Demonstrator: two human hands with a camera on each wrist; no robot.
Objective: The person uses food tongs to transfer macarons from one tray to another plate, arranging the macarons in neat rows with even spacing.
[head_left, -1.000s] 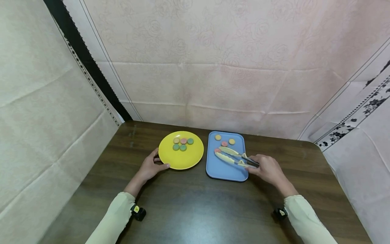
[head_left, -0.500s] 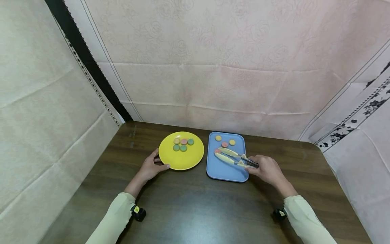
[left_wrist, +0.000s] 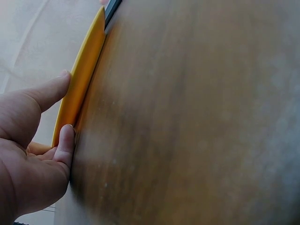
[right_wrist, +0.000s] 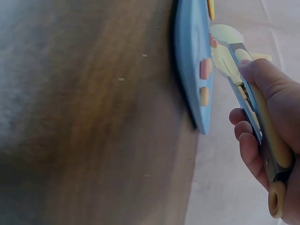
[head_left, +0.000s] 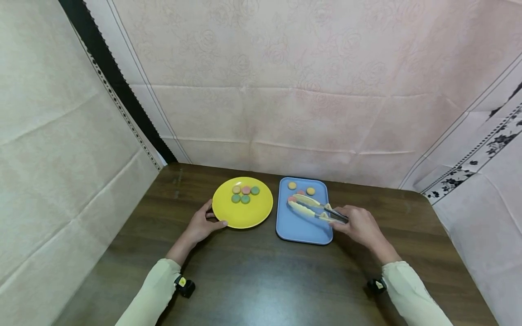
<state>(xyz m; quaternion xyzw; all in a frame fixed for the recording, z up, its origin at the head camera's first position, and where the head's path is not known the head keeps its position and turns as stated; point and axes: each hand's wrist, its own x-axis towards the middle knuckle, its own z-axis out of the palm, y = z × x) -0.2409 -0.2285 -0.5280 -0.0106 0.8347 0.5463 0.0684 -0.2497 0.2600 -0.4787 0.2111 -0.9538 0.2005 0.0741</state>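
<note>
Pale tongs and the pink cookie at their tips have shifted slightly toward the far side of the blue tray since the earlier frame. The yellow plate keeps its place to the left of the tray.

Both sit toward the far side of a dark brown wooden table with a visible grain and a patch of glare near the person. Behind it hangs a pinkish cloth with faint roses and creases. A pale sheet covers the left side, edged by a black band, and a strip of black flowers runs along the right.

The tongs have cream heads, slightly parted, on metal arms. Near them on the tray lie a second pink cookie, partly covered by one head, and two yellow cookies. On the plate, a beige, a pink and a green cookie form a row, with two green ones below.

The hands are well apart: the left hand grips the plate's rim, the right hand wraps round the tongs.

Only the right wrist view shows the tongs' cream handle and the ring at its end; whether the cookie is lifted cannot be told. From the left wrist, the plate appears edge-on, one fingertip low against its outer side.
</note>
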